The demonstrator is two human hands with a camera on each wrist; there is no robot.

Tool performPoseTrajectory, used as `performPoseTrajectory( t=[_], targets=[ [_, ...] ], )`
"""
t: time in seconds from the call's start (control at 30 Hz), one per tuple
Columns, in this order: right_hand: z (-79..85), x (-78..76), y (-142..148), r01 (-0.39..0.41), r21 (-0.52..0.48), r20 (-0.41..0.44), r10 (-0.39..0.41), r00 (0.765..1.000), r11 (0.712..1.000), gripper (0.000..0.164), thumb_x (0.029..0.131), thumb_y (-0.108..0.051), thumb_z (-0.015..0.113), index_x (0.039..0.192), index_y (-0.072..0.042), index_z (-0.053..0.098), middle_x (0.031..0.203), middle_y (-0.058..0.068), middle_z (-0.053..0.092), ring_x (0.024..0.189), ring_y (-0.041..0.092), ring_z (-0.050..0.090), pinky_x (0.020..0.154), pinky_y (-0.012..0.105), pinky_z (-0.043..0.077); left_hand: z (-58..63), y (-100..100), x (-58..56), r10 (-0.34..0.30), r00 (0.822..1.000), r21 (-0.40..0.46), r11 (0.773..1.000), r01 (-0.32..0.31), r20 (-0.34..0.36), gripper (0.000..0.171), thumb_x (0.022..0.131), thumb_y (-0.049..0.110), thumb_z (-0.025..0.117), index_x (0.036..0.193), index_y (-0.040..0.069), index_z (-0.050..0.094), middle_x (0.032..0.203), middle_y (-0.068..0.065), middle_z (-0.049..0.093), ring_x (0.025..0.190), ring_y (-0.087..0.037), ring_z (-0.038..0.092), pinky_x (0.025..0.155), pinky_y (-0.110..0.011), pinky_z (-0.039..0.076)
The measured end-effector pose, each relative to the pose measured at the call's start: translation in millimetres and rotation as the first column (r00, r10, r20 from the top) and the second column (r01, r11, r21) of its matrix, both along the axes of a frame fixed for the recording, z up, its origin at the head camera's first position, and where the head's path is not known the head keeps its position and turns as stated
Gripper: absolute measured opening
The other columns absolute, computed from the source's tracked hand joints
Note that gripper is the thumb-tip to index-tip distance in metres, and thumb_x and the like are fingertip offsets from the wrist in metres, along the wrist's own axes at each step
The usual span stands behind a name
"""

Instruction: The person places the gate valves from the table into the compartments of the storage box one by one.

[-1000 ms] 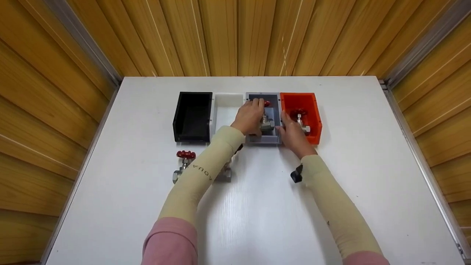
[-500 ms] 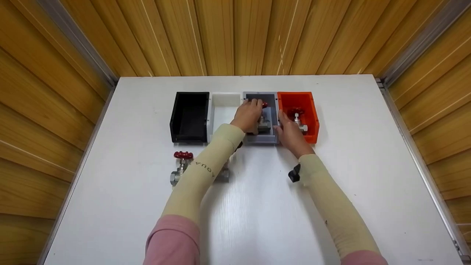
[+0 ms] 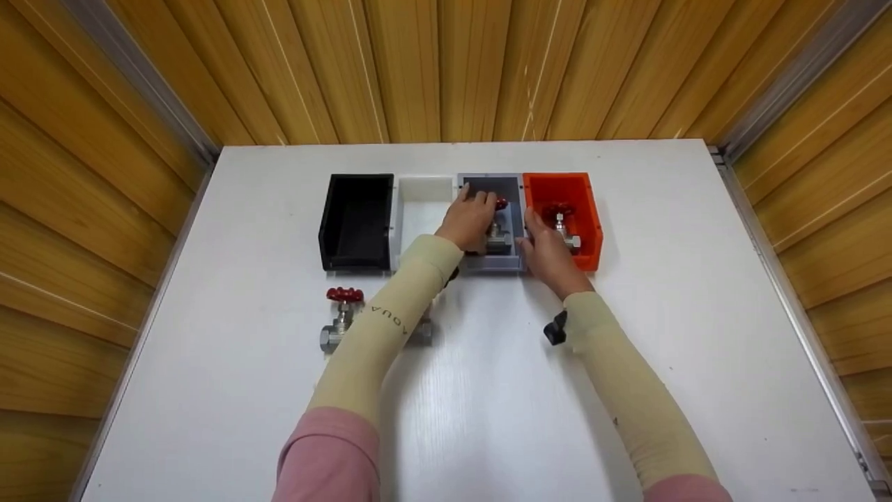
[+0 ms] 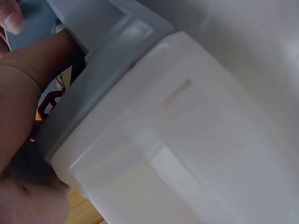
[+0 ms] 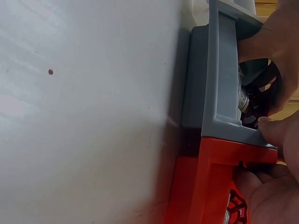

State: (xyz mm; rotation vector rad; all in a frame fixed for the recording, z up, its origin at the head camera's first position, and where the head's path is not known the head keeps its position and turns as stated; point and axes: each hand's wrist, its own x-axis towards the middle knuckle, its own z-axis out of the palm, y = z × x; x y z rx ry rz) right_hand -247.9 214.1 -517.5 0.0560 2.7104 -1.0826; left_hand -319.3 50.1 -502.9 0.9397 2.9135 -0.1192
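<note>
My left hand [image 3: 468,222] reaches into the grey bin [image 3: 496,263], its fingers bent about the red handwheel [image 3: 501,203] of a metal valve [image 3: 498,240]. One finger stands up apart near the bin's left wall. In the right wrist view the left thumb and fingers lie around the dark red handwheel [image 5: 254,109]. My right hand [image 3: 552,259] pinches the adjoining walls of the grey and orange bins, thumb on the grey side, fingers inside the orange bin [image 5: 219,154]. Another red-handled valve [image 3: 563,237] lies in that orange bin.
To the left, a white bin [image 3: 426,183] and a black bin [image 3: 357,263] join the row. A valve with a red handwheel [image 3: 345,295] stands on the white table [image 3: 244,390], and a further metal fitting [image 3: 423,335] is partly hidden by the left forearm. Wood-look panels [image 3: 418,70] enclose the table.
The valve in the grey bin sits slightly lower and nearer the front, with my left hand following it. One left finger has lifted away. The right hand keeps its place; the head view shifted slightly.
</note>
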Motion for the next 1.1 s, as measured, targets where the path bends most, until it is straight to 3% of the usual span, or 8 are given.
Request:
performPoseTrajectory(
  t=[0.3,0.63,0.83,1.1],
  targets=[
    [0.0,-0.3,-1.3,0.01,0.0,0.037,-0.01,0.999,1.0,0.076,0.1,-0.024,0.052,0.153,-0.031,0.0,0.164,-0.006,0.006,0.152,0.018,0.008,0.121,0.042,0.018,-4.8,0.5,2.1,-0.01,1.0,0.016,1.0,0.011,-0.015,0.08,0.078,0.025,0.075,0.143,0.001,0.035,0.137,-0.015,0.054,0.126,-0.027,0.054,0.123,-0.048,0.014],
    [-0.5,-0.6,-2.6,0.002,-0.011,0.025,-0.001,1.0,1.0,0.076,0.1,-0.024,0.052,0.153,-0.033,-0.001,0.163,-0.008,0.006,0.152,0.019,0.009,0.12,0.043,0.019,-5.4,1.4,2.1,0.023,0.999,-0.01,1.0,-0.023,0.033,0.073,0.082,0.023,0.07,0.144,0.003,0.036,0.136,-0.014,0.054,0.125,-0.026,0.055,0.123,-0.049,0.01],
    [-1.8,-2.3,-1.7,-0.017,0.003,-0.007,0.017,1.0,1.0,0.074,0.1,-0.022,0.052,0.155,-0.027,0.002,0.164,-0.003,0.008,0.151,0.02,0.01,0.121,0.043,0.018,-4.7,-0.2,2.3,0.029,0.999,-0.011,1.0,-0.028,0.041,0.079,0.082,0.023,0.07,0.148,0.003,0.032,0.142,-0.013,0.051,0.129,-0.025,0.052,0.123,-0.05,0.008],
    [-1.8,-2.6,-0.2,-0.007,0.005,0.017,0.007,1.0,1.0,0.075,0.1,-0.024,0.051,0.154,-0.032,-0.001,0.164,-0.006,0.006,0.152,0.021,0.008,0.12,0.044,0.019,1.8,-3.4,4.5,0.03,0.999,0.019,0.999,-0.03,0.04,0.082,0.081,0.028,0.073,0.148,0.005,0.032,0.147,-0.013,0.045,0.137,-0.027,0.043,0.123,-0.049,0.009]
  ],
)
